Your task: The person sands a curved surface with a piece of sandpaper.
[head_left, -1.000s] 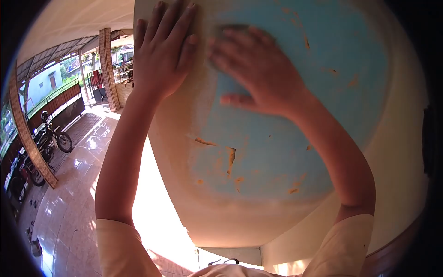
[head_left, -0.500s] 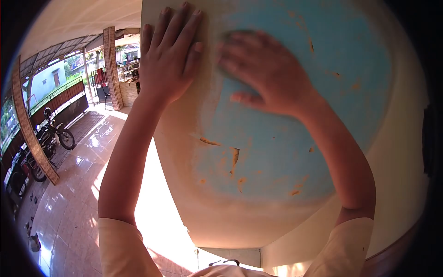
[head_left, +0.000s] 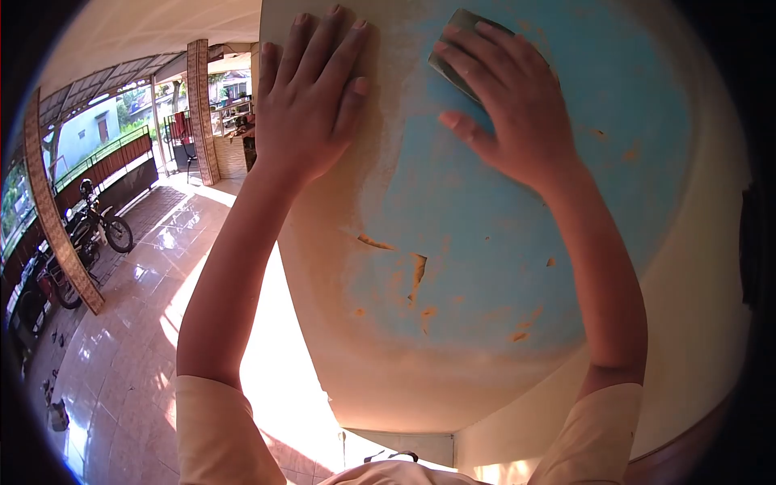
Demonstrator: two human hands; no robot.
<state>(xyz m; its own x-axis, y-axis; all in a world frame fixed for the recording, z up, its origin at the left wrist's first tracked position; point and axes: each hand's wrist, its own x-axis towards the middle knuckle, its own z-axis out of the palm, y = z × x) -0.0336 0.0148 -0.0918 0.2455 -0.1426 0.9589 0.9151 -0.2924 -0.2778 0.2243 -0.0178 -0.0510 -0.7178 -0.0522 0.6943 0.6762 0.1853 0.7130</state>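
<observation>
A wall surface (head_left: 477, 234) fills the middle, light blue with chipped orange-brown spots and a beige border. My left hand (head_left: 311, 105) lies flat on the beige part near its left edge, fingers spread, with nothing in it. Upper right of centre, my right hand (head_left: 513, 97) presses a dark, flat sheet (head_left: 457, 56), perhaps sandpaper, against the blue area. The sheet's edges show past the fingers; the rest is hidden under the palm. Below the hands, a torn chip (head_left: 418, 275) marks the blue paint.
Shiny floor tiles (head_left: 153, 323) stretch along the left. A motorcycle (head_left: 113, 230) stands by a fence (head_left: 133, 166) beyond a brick-patterned pillar (head_left: 65, 210). A second pillar (head_left: 202, 113) is near shelves (head_left: 234, 121). Bright sunlight falls on the floor beside the wall.
My right hand has moved right and slightly up across the blue area, and the dark sheet under it now shows clearly. My left hand stays on the beige part. The view has shifted slightly.
</observation>
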